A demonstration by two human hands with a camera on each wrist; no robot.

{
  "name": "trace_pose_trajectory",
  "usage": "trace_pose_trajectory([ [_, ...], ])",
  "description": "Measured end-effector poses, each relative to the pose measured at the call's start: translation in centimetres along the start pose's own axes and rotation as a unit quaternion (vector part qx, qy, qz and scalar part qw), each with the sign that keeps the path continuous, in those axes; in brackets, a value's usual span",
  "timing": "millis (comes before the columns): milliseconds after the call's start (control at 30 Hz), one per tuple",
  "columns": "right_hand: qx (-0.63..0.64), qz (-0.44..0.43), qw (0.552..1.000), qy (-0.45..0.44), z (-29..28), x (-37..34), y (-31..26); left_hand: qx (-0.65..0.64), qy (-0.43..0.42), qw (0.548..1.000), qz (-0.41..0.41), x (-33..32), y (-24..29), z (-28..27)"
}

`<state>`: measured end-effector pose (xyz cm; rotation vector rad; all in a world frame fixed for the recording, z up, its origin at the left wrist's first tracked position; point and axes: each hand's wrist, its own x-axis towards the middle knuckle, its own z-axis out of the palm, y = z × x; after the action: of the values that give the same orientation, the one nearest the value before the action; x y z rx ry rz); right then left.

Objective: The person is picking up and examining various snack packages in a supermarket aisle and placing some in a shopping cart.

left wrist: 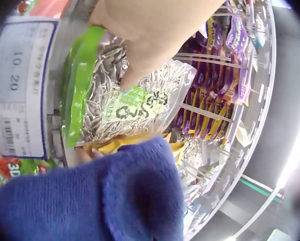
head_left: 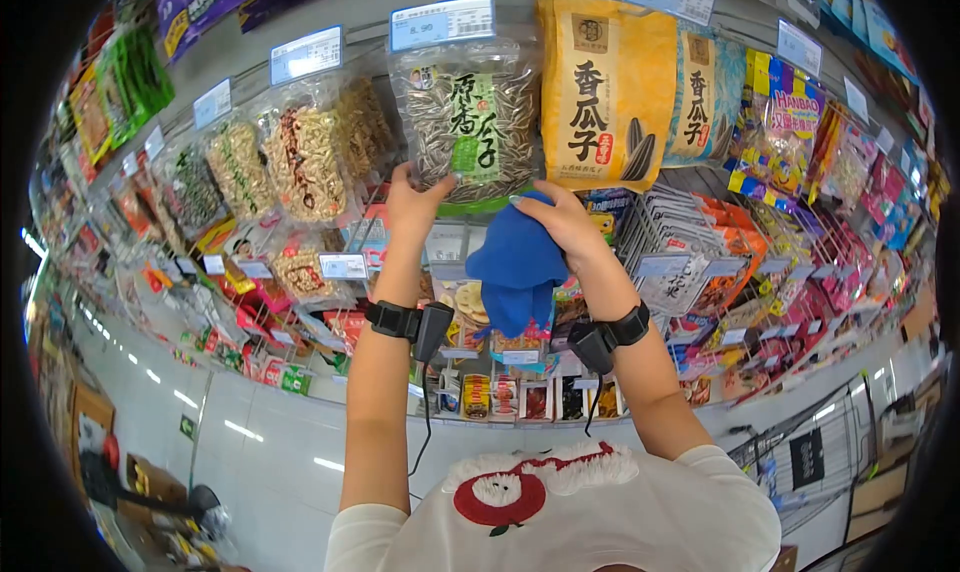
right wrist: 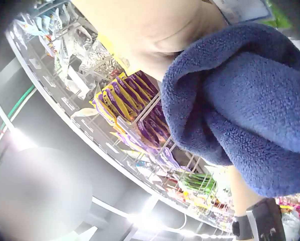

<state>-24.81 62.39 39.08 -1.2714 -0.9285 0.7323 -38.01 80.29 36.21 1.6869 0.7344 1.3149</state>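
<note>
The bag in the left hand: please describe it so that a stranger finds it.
In the head view, find the big yellow bag. Immediately left is the clear seed bag, set apart by its dark seeds and green bottom edge.

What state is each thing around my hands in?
Clear plastic sunflower-seed bag with green base: filled, upright, held.
Fuzzy blue cloth: bunched, hanging.
Yellow printed packet: upright, beside that bag.
Left hand: gripping the clear bag's lower corner.
Right hand: holding the cloth.
</note>
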Motion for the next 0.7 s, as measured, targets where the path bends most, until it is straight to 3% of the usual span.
trace_pose_trajectory([
  [33, 0.018, 0.005, 1.0, 0.022, 0.6, 0.1, 0.2, 0.072, 0.028, 0.996, 0.051, -0.5, 0.8, 0.1],
  [167, 0.029, 0.009, 0.996, 0.083, 2.2, 1.6, 0.4, -0.056, -0.087, 0.993, 0.052, 0.1, 0.1, -0.3],
  [300, 0.014, 0.0, 0.994, 0.106, 2.9, 1.4, 0.3, 0.116, -0.09, 0.984, 0.102, -0.7, 2.3, -1.2],
  [467, -0.056, -0.014, 0.983, 0.174, 3.4, -1.0, -0.7, -0.108, -0.113, 0.984, 0.087, -1.4, 4.3, -3.9],
  [567, -0.129, -0.033, 0.981, 0.139, 2.8, -2.2, -1.4, -0.228, -0.199, 0.953, 0.019, -1.8, 5.7, -5.7],
  [700, -0.128, -0.05, 0.987, 0.081, 2.9, -5.3, -3.2, -0.266, -0.259, 0.927, -0.044, -3.2, 7.3, -8.0],
])
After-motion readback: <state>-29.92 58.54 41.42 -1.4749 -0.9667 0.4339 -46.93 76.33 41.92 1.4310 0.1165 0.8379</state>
